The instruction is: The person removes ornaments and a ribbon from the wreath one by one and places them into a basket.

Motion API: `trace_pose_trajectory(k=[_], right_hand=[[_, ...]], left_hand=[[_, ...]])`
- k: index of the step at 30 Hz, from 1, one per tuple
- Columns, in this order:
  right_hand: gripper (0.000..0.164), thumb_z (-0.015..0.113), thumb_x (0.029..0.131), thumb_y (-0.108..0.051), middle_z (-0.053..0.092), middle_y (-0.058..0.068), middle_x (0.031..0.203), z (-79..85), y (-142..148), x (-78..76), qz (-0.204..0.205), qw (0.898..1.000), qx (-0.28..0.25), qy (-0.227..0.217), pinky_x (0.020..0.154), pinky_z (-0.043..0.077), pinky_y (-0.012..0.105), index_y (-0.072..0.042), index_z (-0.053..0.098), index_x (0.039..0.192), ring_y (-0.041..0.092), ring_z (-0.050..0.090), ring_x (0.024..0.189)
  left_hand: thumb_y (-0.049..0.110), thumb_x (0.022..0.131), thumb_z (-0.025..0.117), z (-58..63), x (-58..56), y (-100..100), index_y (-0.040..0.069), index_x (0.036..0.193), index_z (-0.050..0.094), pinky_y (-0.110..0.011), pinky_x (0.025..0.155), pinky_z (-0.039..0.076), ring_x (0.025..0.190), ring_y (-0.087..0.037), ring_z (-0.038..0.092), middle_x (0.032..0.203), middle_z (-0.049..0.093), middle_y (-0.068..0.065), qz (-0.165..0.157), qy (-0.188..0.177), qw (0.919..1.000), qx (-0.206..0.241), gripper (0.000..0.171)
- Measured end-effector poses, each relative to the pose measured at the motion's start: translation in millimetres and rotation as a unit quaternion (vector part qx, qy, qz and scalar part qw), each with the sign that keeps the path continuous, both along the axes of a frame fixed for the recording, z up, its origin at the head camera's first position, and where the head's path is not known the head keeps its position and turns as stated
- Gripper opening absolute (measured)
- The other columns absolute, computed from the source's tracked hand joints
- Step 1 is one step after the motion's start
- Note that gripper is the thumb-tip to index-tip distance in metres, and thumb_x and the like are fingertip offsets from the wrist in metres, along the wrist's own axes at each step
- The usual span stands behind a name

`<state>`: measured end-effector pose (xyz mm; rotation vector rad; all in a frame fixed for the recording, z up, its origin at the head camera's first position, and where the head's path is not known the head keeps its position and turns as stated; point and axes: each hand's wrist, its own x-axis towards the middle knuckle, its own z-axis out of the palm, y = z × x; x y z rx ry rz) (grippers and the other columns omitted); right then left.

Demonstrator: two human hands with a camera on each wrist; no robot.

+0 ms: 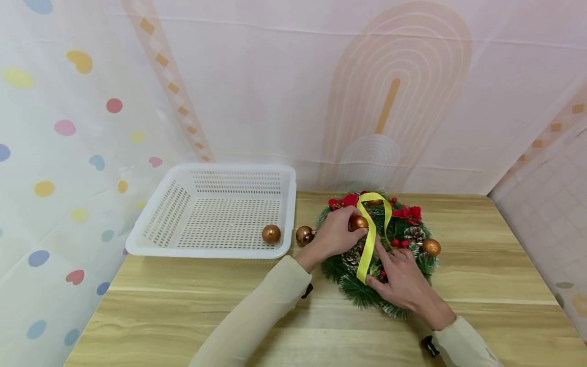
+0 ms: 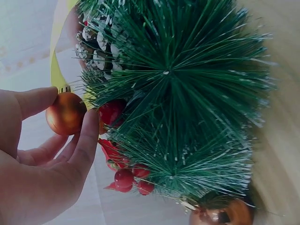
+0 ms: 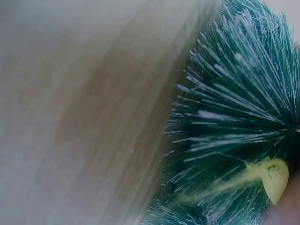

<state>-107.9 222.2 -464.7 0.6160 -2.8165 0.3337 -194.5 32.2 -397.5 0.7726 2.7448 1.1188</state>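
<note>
My left hand [image 1: 336,232] pinches a copper Christmas bauble [image 1: 358,223] between thumb and fingers, above the left side of a green wreath [image 1: 359,291]. In the left wrist view the bauble's cap meets a yellow ribbon [image 2: 57,70]. The ribbon [image 1: 367,255] arches over the wreath in the head view. My right hand [image 1: 403,278] lies over the wreath's lower right, its index finger straight and its thumb apart, touching the ribbon's lower end. Red flowers [image 1: 408,214], pinecones [image 1: 415,234], berries and a glittery bauble [image 1: 431,247] decorate the wreath.
A white perforated basket [image 1: 211,252] stands to the left on the wooden table [image 1: 192,311], with one copper bauble [image 1: 271,234] inside. Another bauble [image 1: 304,235] sits between basket and wreath. A patterned cloth [image 1: 266,92] hangs behind the table.
</note>
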Motion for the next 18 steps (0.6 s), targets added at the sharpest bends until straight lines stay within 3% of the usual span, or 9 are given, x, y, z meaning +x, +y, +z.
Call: trace_pose_trajectory(k=[7,18], right_hand=[[0.09,0.065,0.089,-0.048,0.071,0.013,0.088,0.0,0.5,-0.8,0.004,1.0,-0.008,-0.006,0.098,0.039,0.055,0.005,0.029,0.152,0.033,0.063,0.1],[0.093,0.064,0.089,-0.047,0.072,0.014,0.091,-2.1,1.8,-1.5,0.004,1.0,-0.007,-0.012,0.098,0.038,0.056,0.005,0.024,0.154,0.033,0.063,0.101]], left_hand=[[0.023,0.093,0.071,3.5,-7.6,8.7,0.012,0.119,0.064,-0.024,0.078,0.051,0.093,-0.015,0.062,0.111,0.067,-0.003,-0.017,-0.008,0.9997,-0.018,0.03],[0.028,0.093,0.07,2.3,-14.2,15.8,0.014,0.124,0.063,-0.03,0.08,0.053,0.098,-0.018,0.063,0.118,0.065,-0.004,0.009,0.006,0.9964,-0.084,0.034]])
